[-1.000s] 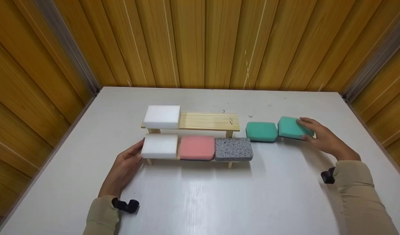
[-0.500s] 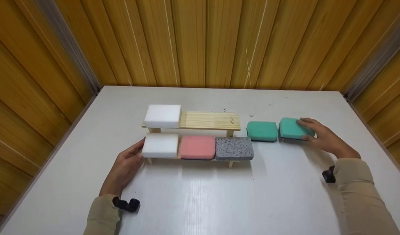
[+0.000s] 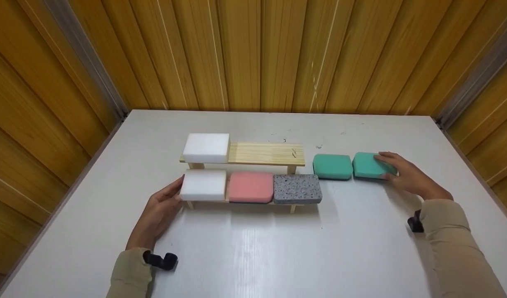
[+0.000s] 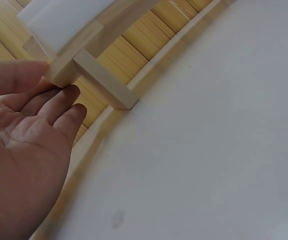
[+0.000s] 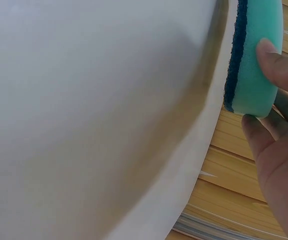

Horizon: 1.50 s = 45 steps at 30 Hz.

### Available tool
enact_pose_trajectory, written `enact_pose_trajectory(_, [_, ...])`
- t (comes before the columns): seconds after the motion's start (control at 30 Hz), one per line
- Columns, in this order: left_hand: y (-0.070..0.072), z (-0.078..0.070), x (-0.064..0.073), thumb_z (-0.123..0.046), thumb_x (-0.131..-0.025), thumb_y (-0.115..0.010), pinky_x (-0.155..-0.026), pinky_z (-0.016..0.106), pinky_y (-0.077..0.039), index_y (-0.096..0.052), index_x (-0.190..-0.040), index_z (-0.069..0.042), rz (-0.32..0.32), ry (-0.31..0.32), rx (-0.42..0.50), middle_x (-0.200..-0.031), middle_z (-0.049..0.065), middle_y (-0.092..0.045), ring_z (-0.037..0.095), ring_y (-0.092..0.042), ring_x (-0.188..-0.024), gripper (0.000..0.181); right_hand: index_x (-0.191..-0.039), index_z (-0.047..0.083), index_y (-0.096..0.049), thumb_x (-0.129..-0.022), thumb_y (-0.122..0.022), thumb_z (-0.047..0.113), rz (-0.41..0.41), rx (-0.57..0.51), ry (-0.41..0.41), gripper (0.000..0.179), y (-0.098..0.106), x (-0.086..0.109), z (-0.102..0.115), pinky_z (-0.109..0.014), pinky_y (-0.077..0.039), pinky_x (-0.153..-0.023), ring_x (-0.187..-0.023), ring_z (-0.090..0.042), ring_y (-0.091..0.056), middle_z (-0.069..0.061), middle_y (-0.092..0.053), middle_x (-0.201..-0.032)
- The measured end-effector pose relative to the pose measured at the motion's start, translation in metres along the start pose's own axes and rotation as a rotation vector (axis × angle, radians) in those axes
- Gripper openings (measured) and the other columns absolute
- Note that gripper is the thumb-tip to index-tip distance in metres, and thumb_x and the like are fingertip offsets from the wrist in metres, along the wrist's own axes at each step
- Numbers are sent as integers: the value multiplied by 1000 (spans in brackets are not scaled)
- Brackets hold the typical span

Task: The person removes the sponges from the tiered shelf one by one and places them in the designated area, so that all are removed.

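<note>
At the front wooden stand's (image 4: 91, 40) left end, my left hand (image 3: 158, 207) pinches the plank, thumb above and fingers below. On that stand sit a white sponge block (image 3: 204, 185), a pink sponge (image 3: 251, 187) and a grey speckled pumice-like block (image 3: 297, 188). Over at the right, my right hand (image 3: 410, 176) grips a green sponge (image 3: 369, 164) by its right end. The right wrist view shows this sponge (image 5: 259, 65) with a dark scouring layer, the thumb on its side. A second green sponge (image 3: 333, 166) lies close beside its left edge.
Behind the front stand is another wooden stand (image 3: 266, 153) with a white block (image 3: 206, 147) on its left end. Both stand on a white table (image 3: 253, 256). Yellow wood-look panels (image 3: 237, 54) rise behind the table and at both sides.
My right hand and its green sponge have shifted slightly down in the head view, closer in line with the second green sponge. The left hand keeps its place on the stand.
</note>
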<state>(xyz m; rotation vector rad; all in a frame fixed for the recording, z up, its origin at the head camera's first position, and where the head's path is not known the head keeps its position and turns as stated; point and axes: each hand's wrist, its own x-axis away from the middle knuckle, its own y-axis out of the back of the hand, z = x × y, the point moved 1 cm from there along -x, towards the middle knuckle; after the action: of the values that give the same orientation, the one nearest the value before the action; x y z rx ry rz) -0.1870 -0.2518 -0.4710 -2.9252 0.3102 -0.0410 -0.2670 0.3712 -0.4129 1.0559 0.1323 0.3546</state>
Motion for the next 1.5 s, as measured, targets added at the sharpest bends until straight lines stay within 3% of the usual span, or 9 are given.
enact_pose_trajectory(0.4, [0, 0, 2, -4, -95, -53, -109, 17, -35, -25, -151, 0, 10, -15, 33, -161, 7, -20, 22, -16, -148, 62, -147, -1, -34, -92, -59, 4, 48, -28, -40, 60, -9, -3, -5, -68, -17, -111, -141, -53, -13, -30, -20, -154])
enact_pose_trajectory(0.63, [0, 0, 0, -2, -95, -51, -108, 17, -36, -27, -150, -1, -3, -16, 20, -160, 8, -20, 23, -17, -148, 60, -146, 0, -36, -91, -61, 6, 29, -26, -21, 61, -9, 0, -4, -67, -18, -112, -142, -51, -13, -28, -20, -155])
enact_pose_trajectory(1.03, [-1, 0, 0, -3, -95, -53, -109, 18, -36, -29, -150, -4, -12, -13, 24, -160, 5, -24, 20, -19, -148, 60, -145, 0, -39, -90, -63, 7, 13, -9, -62, 60, -9, 1, 1, -65, -19, -112, -143, -49, -14, -24, -23, -156])
enact_pose_trajectory(1.5, [0, 1, 0, 0, -95, -50, -109, 17, -36, -27, -150, -1, -21, -4, 16, -160, 7, -22, 21, -18, -148, 59, -140, -4, -45, -89, -64, 2, -12, 6, -51, 55, -8, -1, 3, -67, -23, -110, -139, -52, -21, -27, -31, -151])
